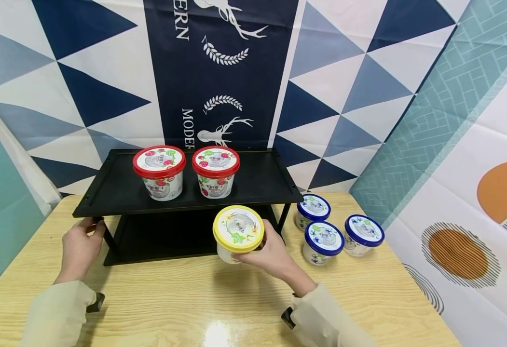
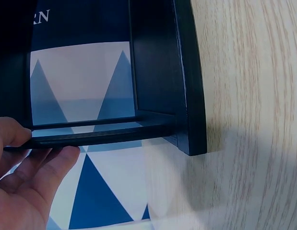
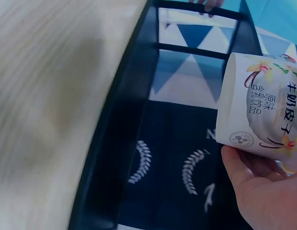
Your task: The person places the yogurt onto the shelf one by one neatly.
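Two pale sleeves (image 1: pixel 58 313) lie nearest, at the lower left and lower right of the frame. Beyond them the patterned cloth (image 1: pixel 118 67) fills the top, and the wooden counter (image 1: pixel 171 308) spreads across the bottom. The black rack (image 1: pixel 110 193) stands left of centre with two shelves. The hands are well apart: the left hand (image 1: pixel 79 246) grips the rack's front left post with thumb and fingers, and the right hand (image 1: pixel 272 255) is clamped round the side of the yellow tub (image 1: pixel 238 230), just right of centre. That tub is held above the counter before the rack, near its front edge; whether they touch, I cannot tell. A likely trouble is the tub's base or rim knocking that edge if it goes in too low or too high. A pull by the left hand on the thin post could drag or tilt the rack and slide the red tubs (image 1: pixel 159 172) off the upper shelf. A loose one-sided grip might let the yellow tub slip. Both red tubs stand upright on that shelf, and three blue tubs (image 1: pixel 324 241) cluster on the counter at right. All six wear lids, so their contents are hidden; the yellow one's printed side shows in the right wrist view.
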`<state>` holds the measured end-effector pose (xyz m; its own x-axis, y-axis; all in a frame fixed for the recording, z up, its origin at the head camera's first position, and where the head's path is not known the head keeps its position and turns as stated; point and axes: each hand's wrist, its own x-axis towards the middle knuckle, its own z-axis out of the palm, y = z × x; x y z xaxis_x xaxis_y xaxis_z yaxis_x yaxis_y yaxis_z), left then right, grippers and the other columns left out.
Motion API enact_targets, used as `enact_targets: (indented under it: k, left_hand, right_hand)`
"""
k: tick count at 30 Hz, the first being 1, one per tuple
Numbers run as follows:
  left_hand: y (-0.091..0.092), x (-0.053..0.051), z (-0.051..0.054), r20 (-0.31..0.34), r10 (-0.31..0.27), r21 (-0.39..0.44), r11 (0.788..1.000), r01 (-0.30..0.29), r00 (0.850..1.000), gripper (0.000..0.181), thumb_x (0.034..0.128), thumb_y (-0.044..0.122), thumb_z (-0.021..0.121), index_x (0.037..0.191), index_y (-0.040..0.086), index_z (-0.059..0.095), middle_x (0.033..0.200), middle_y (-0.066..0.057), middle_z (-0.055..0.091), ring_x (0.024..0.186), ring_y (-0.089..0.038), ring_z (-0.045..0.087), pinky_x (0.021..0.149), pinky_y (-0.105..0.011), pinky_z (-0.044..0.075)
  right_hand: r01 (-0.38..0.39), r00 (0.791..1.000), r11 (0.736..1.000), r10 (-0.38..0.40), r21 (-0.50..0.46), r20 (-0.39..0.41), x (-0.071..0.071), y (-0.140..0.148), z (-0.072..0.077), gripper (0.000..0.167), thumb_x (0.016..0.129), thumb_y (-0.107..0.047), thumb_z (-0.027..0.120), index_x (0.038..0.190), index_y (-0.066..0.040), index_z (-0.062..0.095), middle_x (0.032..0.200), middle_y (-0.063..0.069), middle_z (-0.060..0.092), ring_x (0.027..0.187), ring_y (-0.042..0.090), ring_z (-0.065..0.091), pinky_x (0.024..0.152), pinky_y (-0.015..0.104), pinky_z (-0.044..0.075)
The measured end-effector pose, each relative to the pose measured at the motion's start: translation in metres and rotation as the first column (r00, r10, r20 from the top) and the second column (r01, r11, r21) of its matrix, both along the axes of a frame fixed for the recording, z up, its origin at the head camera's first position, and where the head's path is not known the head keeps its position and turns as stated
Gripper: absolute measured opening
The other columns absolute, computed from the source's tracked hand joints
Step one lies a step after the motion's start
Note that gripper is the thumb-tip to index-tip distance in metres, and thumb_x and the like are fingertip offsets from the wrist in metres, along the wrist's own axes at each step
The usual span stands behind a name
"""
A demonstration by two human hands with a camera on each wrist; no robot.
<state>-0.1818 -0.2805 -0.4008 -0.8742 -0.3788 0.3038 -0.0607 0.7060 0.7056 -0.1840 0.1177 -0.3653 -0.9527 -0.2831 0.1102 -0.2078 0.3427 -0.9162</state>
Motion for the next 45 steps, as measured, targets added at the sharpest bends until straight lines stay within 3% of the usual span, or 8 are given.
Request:
enact_targets:
  k: [10, 20, 25, 35, 41, 45]
  left_hand:
    - [0.000, 0.000, 0.000, 0.008, -0.010, 0.003, 1.000, 0.010, 1.000, 0.034, 0.0964, 0.015, 0.042, 0.118, -0.007, 0.057, 0.118, -0.031, 0.056, 0.107, -0.046, 0.056, 0.055, -0.006, 0.032]
    - [0.000, 0.000, 0.001, 0.022, -0.008, 0.003, 1.000, 0.008, 1.000, 0.035, 0.0967, 0.015, 0.041, 0.119, -0.007, 0.056, 0.119, -0.032, 0.055, 0.107, -0.047, 0.055, 0.055, -0.007, 0.032]
    - [0.001, 0.000, 0.001, 0.028, -0.010, 0.010, 1.000, 0.010, 1.000, 0.035, 0.0968, 0.016, 0.041, 0.119, -0.007, 0.056, 0.120, -0.031, 0.055, 0.108, -0.046, 0.055, 0.055, -0.006, 0.032]
    - [0.000, 0.001, 0.001, 0.028, -0.007, 0.006, 1.000, 0.006, 1.000, 0.034, 0.0966, 0.015, 0.042, 0.117, -0.007, 0.057, 0.119, -0.032, 0.055, 0.107, -0.046, 0.055, 0.056, -0.007, 0.032]
    - [0.000, 0.001, 0.000, 0.025, -0.005, 0.009, 1.000, 0.005, 1.000, 0.034, 0.0966, 0.016, 0.042, 0.117, -0.007, 0.057, 0.118, -0.032, 0.056, 0.107, -0.046, 0.056, 0.055, -0.007, 0.032]
    - [0.000, 0.000, -0.001, 0.009, -0.003, 0.009, 1.000, 0.003, 1.000, 0.034, 0.0962, 0.015, 0.042, 0.116, -0.008, 0.058, 0.117, -0.032, 0.057, 0.106, -0.046, 0.057, 0.054, -0.006, 0.032]
  right_hand:
    - [0.008, 1.000, 1.000, -0.008, -0.012, -0.019, 0.004, 0.015, 0.035, 0.085, 0.070, -0.020, 0.082, 0.137, -0.018, 0.031, 0.134, 0.003, 0.045, 0.124, 0.022, 0.047, 0.101, 0.044, 0.042]
    - [0.119, 0.989, 0.993, -0.118, 0.004, -0.086, 0.000, 0.027, 0.061, 0.080, 0.072, -0.021, 0.080, 0.135, -0.013, 0.033, 0.130, 0.005, 0.047, 0.122, 0.022, 0.047, 0.104, 0.046, 0.038]
    - [0.143, 0.986, 0.989, -0.145, -0.030, -0.083, -0.005, 0.029, 0.070, 0.080, 0.072, -0.022, 0.080, 0.136, -0.014, 0.033, 0.131, 0.003, 0.046, 0.124, 0.020, 0.047, 0.106, 0.045, 0.036]
    - [0.163, 0.975, 0.985, -0.169, -0.058, -0.141, -0.020, 0.027, 0.086, 0.075, 0.075, -0.023, 0.078, 0.136, -0.017, 0.036, 0.128, 0.002, 0.051, 0.118, 0.019, 0.053, 0.097, 0.041, 0.045]
    - [0.126, 0.970, 0.986, -0.145, -0.107, -0.197, -0.032, 0.024, 0.092, 0.064, 0.075, -0.023, 0.078, 0.130, -0.017, 0.045, 0.124, 0.003, 0.057, 0.114, 0.017, 0.057, 0.092, 0.038, 0.049]
    - [0.150, 0.969, 0.983, -0.167, -0.103, -0.182, -0.038, 0.021, 0.095, 0.066, 0.075, -0.027, 0.078, 0.129, -0.018, 0.044, 0.124, 0.001, 0.056, 0.112, 0.016, 0.058, 0.091, 0.036, 0.049]
